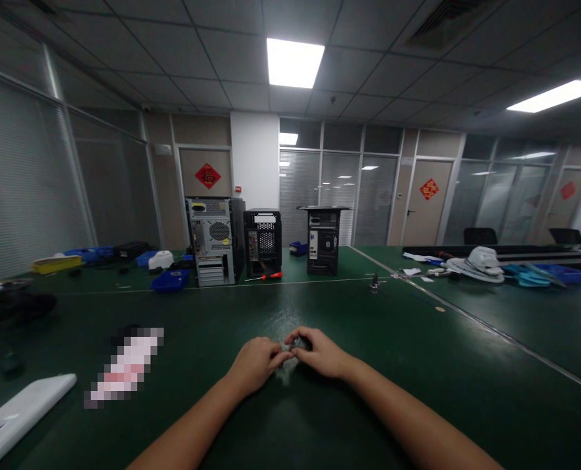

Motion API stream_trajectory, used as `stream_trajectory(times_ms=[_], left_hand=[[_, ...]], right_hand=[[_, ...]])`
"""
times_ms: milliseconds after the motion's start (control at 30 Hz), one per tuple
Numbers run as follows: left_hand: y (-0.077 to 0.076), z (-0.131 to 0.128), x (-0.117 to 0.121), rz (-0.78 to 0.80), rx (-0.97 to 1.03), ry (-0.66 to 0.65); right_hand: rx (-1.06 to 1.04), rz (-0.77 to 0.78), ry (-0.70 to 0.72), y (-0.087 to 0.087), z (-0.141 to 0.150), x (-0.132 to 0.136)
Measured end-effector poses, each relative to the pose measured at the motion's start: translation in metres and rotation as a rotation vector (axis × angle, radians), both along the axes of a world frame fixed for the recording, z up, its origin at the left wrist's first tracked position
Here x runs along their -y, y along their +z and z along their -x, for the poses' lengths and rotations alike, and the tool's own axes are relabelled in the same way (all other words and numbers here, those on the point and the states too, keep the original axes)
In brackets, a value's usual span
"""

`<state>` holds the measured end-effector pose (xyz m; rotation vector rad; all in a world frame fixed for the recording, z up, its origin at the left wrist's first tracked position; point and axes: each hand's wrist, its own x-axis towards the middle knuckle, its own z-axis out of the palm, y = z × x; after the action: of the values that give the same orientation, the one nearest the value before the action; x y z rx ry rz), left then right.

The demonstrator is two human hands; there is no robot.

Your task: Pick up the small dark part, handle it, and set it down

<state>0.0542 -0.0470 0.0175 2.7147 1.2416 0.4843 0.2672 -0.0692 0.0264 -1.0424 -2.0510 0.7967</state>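
Both hands meet low in the middle of the view, just above or on the green tabletop. My right hand curls its thumb and fingers around a small dark greyish piece, too small and too covered to name. Close against it, my left hand has its thumb and fingers pressed together at the tips. Whatever lies between the left fingertips is hidden. The fingertips of the two hands nearly touch.
Three computer cases stand behind: a grey one, a black one and another. A red-handled screwdriver lies before them. Right of centre stands a small metal part. A white panel is at near left; a white hat lies right.
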Motion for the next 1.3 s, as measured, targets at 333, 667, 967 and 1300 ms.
stream_trajectory(times_ms=[333, 667, 967, 1300], left_hand=[[0.000, 0.007, -0.003, -0.050, -0.001, 0.025], [-0.005, 0.025, -0.015, 0.049, 0.061, 0.151], [0.000, 0.024, -0.010, 0.070, 0.075, 0.158], [0.000, 0.025, -0.011, 0.079, 0.079, 0.161]], right_hand=[[0.056, -0.097, -0.264, -0.003, -0.066, -0.033], [0.331, -0.167, -0.940, -0.040, -0.233, -0.058], [0.286, -0.193, -0.962, -0.062, -0.252, -0.072], [0.232, -0.442, -1.035, -0.042, -0.249, -0.072]])
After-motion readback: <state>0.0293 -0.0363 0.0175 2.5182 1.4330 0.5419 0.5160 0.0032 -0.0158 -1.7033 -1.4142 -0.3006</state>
